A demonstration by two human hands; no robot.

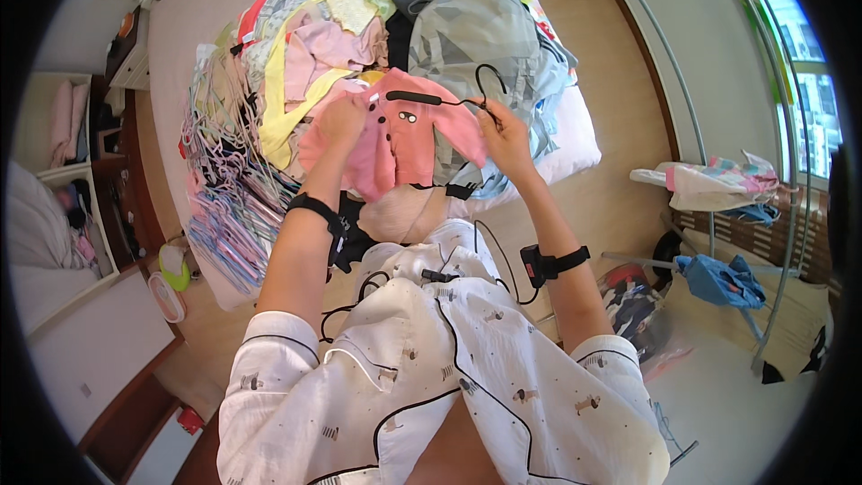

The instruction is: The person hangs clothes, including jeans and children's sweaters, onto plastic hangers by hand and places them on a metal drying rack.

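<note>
A small pink cardigan [415, 145] with dark buttons and a little eye-like patch is held up over the edge of the bed. My left hand [344, 123] is closed on the cardigan near its collar and front edge. In my right hand [505, 137] is a black hanger [413, 98], gripped near the base of its hook. One thick black arm of the hanger lies across the cardigan's upper front. The cardigan's right sleeve reaches toward my right hand; whether those fingers also touch it, I cannot tell.
Heaped clothes [323, 40] and a grey mesh item [476, 31] cover the bed [175, 45]. Many-coloured hangers [229, 224] lie at the bed's left side. A metal drying rack [669, 63] with a blue garment [721, 281] stands right; an open cabinet [54, 256] is left.
</note>
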